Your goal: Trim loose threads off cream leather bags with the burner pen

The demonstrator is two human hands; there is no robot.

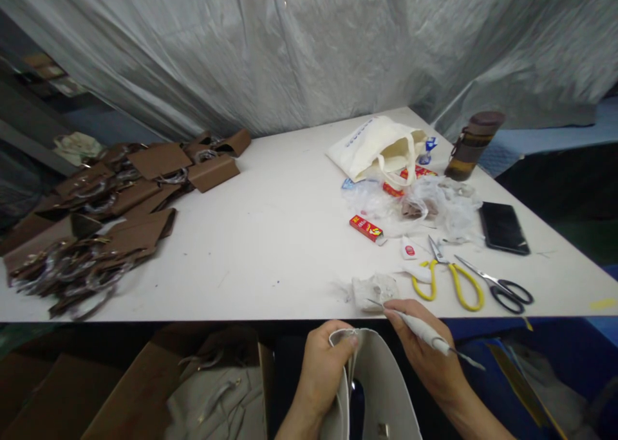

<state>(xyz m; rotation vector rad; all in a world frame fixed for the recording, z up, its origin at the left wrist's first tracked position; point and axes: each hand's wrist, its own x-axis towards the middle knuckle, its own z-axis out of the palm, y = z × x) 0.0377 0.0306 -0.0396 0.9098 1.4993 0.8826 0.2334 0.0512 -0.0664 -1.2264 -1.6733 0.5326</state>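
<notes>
My left hand [325, 361] is closed on the rim of an off-white handbag [393, 375], thumb pressed at the upper corner. The handbag stands open toward me below the table's front edge, with a small metal fitting on its inner side. In my right hand [427, 343] is a slim tool with a white wrapped handle [422, 330] and a thin metal point. That point is over a crumpled whitish pad [374, 291] at the table edge; whether they touch, I cannot tell. A thin grey piece sticks out of the handle's other end.
Yellow-handled scissors [454, 282] and black-handled scissors [506, 292] lie to the right, near a phone [505, 228]. Behind are a bottle [476, 145], plastic wrapping [454, 202], a red box [367, 228] and a cream tote [369, 144]. Brown bags [135, 202] pile up left; pale bags [222, 395] sit below.
</notes>
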